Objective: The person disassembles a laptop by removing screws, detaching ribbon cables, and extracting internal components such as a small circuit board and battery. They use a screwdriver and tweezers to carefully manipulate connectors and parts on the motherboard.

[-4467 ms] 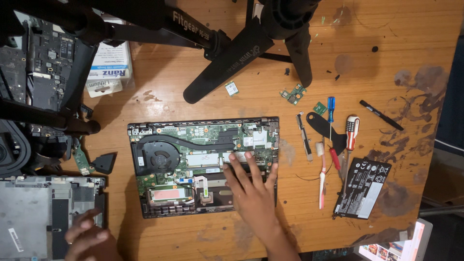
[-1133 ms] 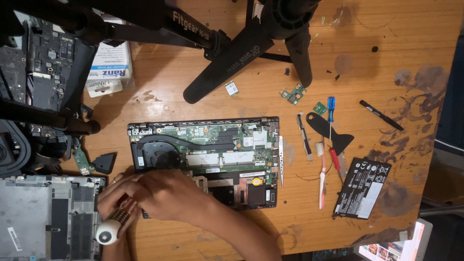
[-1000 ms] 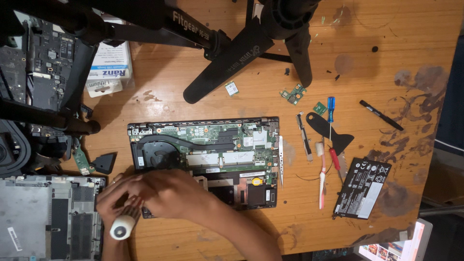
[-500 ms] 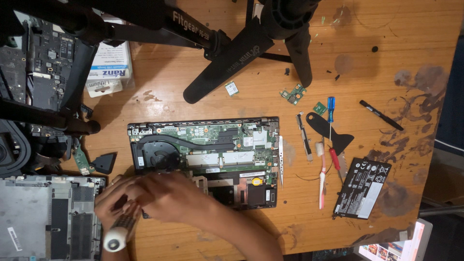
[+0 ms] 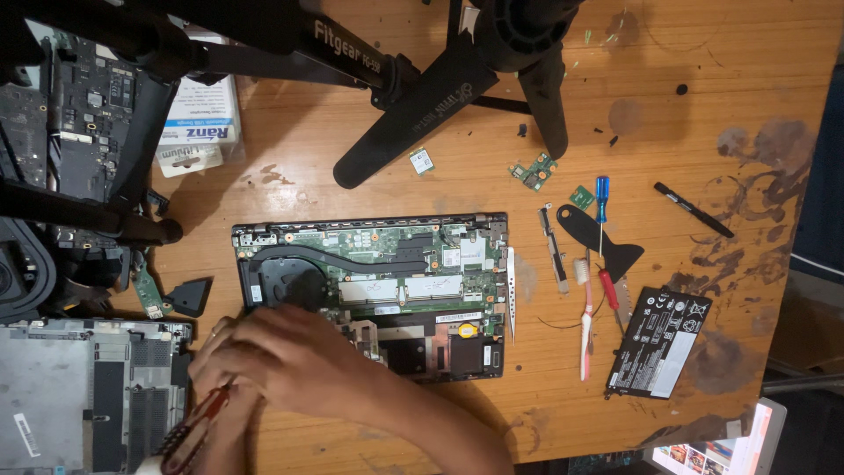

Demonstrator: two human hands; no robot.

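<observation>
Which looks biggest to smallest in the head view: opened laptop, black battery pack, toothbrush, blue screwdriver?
1. opened laptop
2. black battery pack
3. toothbrush, about as long as the battery but far thinner
4. blue screwdriver

Near the open laptop (image 5: 374, 295), the person's right hand (image 5: 281, 365) and forearm are showing bare, no sleeve covering them.

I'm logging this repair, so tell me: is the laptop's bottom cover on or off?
Off. The laptop lies with its circuit board, fan and heat pipe exposed; a grey cover panel sits beside it at left.
</observation>
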